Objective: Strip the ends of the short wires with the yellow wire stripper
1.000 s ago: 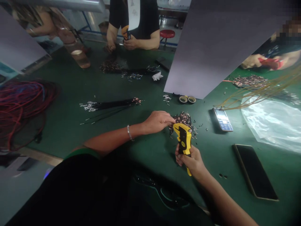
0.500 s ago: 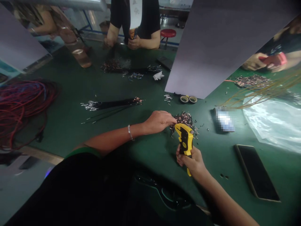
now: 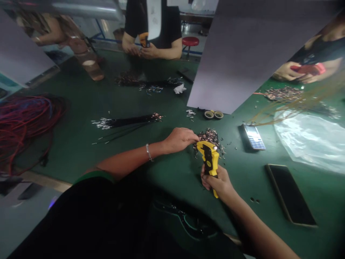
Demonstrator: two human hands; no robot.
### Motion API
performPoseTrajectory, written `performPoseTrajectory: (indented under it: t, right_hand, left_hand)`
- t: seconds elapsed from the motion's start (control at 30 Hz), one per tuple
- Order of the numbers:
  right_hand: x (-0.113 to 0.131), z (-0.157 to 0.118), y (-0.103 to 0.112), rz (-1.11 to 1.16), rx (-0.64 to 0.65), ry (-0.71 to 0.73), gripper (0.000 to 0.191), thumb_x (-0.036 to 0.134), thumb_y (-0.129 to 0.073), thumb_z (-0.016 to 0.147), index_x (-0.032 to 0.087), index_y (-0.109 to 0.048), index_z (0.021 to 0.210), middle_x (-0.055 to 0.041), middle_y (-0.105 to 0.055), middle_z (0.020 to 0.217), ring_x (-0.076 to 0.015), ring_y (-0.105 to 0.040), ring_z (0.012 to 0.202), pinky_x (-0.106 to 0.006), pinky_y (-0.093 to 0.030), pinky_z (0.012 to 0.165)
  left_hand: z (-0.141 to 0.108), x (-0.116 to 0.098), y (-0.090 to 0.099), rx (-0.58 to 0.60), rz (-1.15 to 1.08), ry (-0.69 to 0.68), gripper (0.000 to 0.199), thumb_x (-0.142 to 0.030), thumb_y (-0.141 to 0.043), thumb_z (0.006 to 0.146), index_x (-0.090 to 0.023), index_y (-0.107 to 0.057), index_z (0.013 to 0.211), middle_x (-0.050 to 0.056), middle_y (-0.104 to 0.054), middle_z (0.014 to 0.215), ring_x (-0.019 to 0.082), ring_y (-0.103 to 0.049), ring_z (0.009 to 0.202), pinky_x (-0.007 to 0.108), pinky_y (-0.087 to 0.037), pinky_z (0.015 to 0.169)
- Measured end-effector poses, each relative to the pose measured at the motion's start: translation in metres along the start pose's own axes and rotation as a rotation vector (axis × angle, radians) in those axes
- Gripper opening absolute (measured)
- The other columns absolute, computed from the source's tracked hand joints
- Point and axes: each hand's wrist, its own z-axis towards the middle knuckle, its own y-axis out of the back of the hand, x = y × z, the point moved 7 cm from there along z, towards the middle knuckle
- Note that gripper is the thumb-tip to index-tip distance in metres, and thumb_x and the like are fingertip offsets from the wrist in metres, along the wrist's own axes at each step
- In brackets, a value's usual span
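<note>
My right hand (image 3: 220,181) is wrapped round the handles of a yellow and black wire stripper (image 3: 211,158), held upright with its head pointing away from me. My left hand (image 3: 180,139) is closed in a pinch at the left side of the stripper's head. Whatever lies between those fingertips is too small to make out. Just behind the tool sits a pile of copper and black wire scraps (image 3: 209,135). Left of it, a bundle of black wires (image 3: 132,120) lies on the green table (image 3: 172,180), with bright metal tips on its left end and bare copper on its right.
Tangled red cables (image 3: 29,122) cover the left side. A phone (image 3: 292,194), a small keypad device (image 3: 253,136) and a clear plastic bag (image 3: 304,138) lie at right. Two tape rolls (image 3: 214,114) sit below a grey panel (image 3: 229,54). Co-workers hold tools across the table.
The view has shifted slightly. My hands and the wire stripper keep nearly the same pose by the scrap pile. Across the table, a co-worker's orange tool has moved left.
</note>
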Motion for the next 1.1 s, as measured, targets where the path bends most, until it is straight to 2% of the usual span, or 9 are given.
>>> performPoseTrajectory:
  t: [0.1,0.3,0.47,0.63,0.9,1.1]
  right_hand:
    - [0.002,-0.001,0.0,0.024,0.004,-0.002,0.019,0.021,-0.065,0.06,0.019,-0.053,0.074,0.0075,-0.048,0.049,-0.008,-0.042,0.036,-0.022,-0.034,0.035]
    - [0.018,-0.002,0.005,0.114,-0.014,0.048,0.02,0.018,-0.066,0.057,0.018,-0.056,0.074,0.0044,-0.054,0.059,-0.009,-0.046,0.042,-0.025,-0.038,0.041]
    - [0.031,-0.001,0.018,0.125,-0.046,0.117,0.019,0.017,-0.063,0.057,0.019,-0.055,0.074,0.0038,-0.053,0.059,-0.0112,-0.048,0.046,-0.028,-0.041,0.046]
    - [0.031,0.0,0.02,0.103,-0.008,0.107,0.022,0.019,-0.062,0.058,0.019,-0.056,0.079,0.0025,-0.054,0.063,-0.0135,-0.049,0.052,-0.03,-0.043,0.051]
    - [0.047,-0.011,0.02,-0.452,-0.066,0.234,0.02,0.023,-0.06,0.065,0.019,-0.055,0.084,0.0004,-0.055,0.073,-0.0151,-0.05,0.064,-0.028,-0.041,0.06]
    - [0.055,-0.016,0.009,-0.853,-0.062,0.462,0.025,0.018,-0.056,0.068,0.019,-0.053,0.093,-0.0021,-0.058,0.077,-0.0158,-0.05,0.063,-0.028,-0.041,0.059]
  left_hand:
    - [-0.001,0.001,0.006,-0.041,0.012,0.013,0.016,-0.019,-0.06,0.091,-0.02,-0.076,0.092,0.004,-0.077,0.085,0.014,-0.07,0.08,0.024,-0.051,0.075]
    - [-0.003,-0.001,0.015,-0.117,-0.065,0.068,0.016,-0.019,-0.061,0.088,-0.019,-0.077,0.088,0.004,-0.076,0.082,0.013,-0.069,0.075,0.023,-0.05,0.071]
    - [-0.005,0.002,0.019,-0.134,-0.223,0.261,0.016,-0.019,-0.061,0.083,-0.017,-0.076,0.081,0.001,-0.074,0.07,0.011,-0.065,0.064,0.021,-0.048,0.061]
    - [-0.008,0.003,0.021,-0.1,-0.43,0.437,0.015,-0.021,-0.062,0.081,-0.015,-0.075,0.075,-0.001,-0.067,0.055,0.007,-0.052,0.048,0.019,-0.038,0.047]
    - [-0.013,0.011,0.012,-0.095,-0.766,0.631,0.007,-0.019,-0.067,0.077,-0.015,-0.072,0.075,-0.002,-0.059,0.046,0.003,-0.036,0.037,0.02,-0.022,0.037]
    - [-0.014,0.013,0.007,0.034,-0.834,0.614,0.014,-0.027,-0.064,0.083,-0.015,-0.071,0.086,0.0,-0.059,0.051,0.002,-0.029,0.035,0.022,-0.018,0.037]
